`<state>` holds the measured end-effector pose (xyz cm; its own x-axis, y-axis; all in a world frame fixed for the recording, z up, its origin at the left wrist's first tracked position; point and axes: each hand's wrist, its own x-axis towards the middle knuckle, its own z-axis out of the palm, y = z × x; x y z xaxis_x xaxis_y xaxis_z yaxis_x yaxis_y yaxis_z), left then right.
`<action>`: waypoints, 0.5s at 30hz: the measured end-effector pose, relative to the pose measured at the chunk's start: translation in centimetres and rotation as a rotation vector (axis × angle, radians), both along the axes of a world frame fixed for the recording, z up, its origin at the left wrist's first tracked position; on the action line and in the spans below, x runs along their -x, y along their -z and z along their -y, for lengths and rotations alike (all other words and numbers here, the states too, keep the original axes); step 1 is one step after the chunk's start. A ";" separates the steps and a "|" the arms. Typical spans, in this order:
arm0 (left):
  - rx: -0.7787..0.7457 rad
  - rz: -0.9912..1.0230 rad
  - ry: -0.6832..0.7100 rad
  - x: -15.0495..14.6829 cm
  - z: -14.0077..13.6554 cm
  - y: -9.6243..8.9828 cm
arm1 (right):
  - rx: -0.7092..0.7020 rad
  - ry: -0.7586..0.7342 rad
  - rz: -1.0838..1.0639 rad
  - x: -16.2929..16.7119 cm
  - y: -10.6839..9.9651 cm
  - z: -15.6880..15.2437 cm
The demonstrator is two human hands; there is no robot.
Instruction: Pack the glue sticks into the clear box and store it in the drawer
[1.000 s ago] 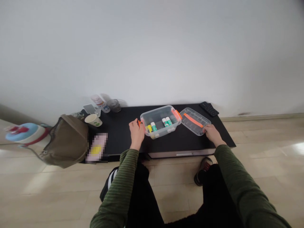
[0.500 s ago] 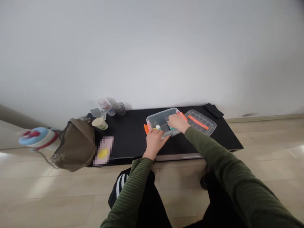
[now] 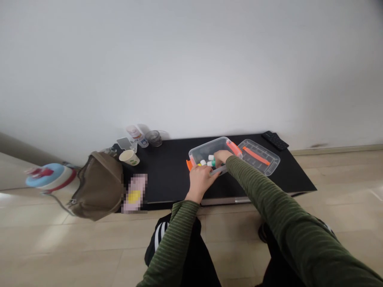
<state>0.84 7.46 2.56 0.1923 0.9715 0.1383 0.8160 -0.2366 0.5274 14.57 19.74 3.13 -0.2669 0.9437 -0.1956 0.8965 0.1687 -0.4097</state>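
Note:
A clear plastic box [image 3: 206,150] with orange side latches stands on the black cabinet top, its near edge slightly raised. My left hand [image 3: 200,181] is closed on the near left rim of this box. Inside it lie several small bottles [image 3: 211,163] with white caps, one with a green body and one with some yellow. My right hand [image 3: 222,157] reaches down into the right part of the box, fingers curled beside the green bottle; the fingertips and anything between them are hidden. Right of the box, its clear lid [image 3: 260,157] with an orange handle lies flat.
A black keypad-like device [image 3: 275,140] lies at the back right of the cabinet [image 3: 167,175]. On the left are a paper cup [image 3: 129,158], a glass [image 3: 154,138], a spray bottle [image 3: 137,136], a brown bag [image 3: 100,185] and a blue-lidded bottle [image 3: 52,177]. The wall rises behind.
My right hand has moved lower and nearer inside the box, and more white caps now show. The whole scene has shifted slightly right in view. My left hand stays on the rim.

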 end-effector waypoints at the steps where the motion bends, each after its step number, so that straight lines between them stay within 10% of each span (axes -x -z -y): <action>1: -0.006 0.008 -0.011 0.1 -0.2 0.0 | 0.026 -0.008 0.058 -0.1 -0.9 0.1; 8: -0.199 0.110 -0.041 0.6 -0.1 -1.2 | -0.408 0.093 -0.153 -4.1 -6.6 7.1; 15: -0.146 0.218 0.103 -2.7 2.7 -0.8 | -0.347 -0.094 -0.080 -5.6 -0.5 15.0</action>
